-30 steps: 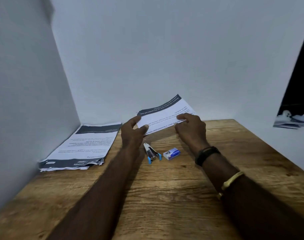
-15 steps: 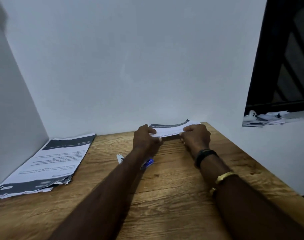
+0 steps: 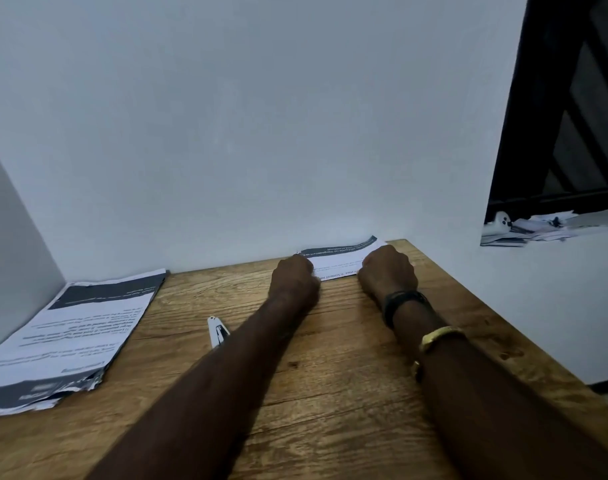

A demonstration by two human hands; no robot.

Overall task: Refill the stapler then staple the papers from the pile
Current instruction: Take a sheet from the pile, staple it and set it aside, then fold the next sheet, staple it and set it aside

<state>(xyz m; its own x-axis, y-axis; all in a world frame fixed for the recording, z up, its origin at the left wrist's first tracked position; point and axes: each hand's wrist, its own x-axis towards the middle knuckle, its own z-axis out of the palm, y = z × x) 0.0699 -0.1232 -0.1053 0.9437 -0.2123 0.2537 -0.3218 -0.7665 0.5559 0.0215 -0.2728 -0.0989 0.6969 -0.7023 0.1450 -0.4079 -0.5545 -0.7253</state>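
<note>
**Sheets set down at the back wall; stapler idle on the counter**

Wooden counter (image 3: 330,410) boxed in by plain white walls is the whole setting. At its far edge, touching the back wall, a small set of papers (image 3: 344,259) lies flat under both hands: the left hand (image 3: 295,275) is curled shut over the set's left end, the right hand (image 3: 389,268) closed over its right end, each pinching or pressing the sheets down. Whether this set is already stapled cannot be told; no staple shows.

Nearer the person, the stapler (image 3: 217,330) lies loose on the wood, partly hidden behind the left forearm, well apart from the held sheets and touched by neither hand. Its loading state is hidden, so the refill cannot be confirmed.

Further out, at the left wall, the pile (image 3: 70,327) is thick, its lower corner ragged. Judging by that bulk, most of the stapling is left, and the held sheets look like one batch being laid aside.
</note>
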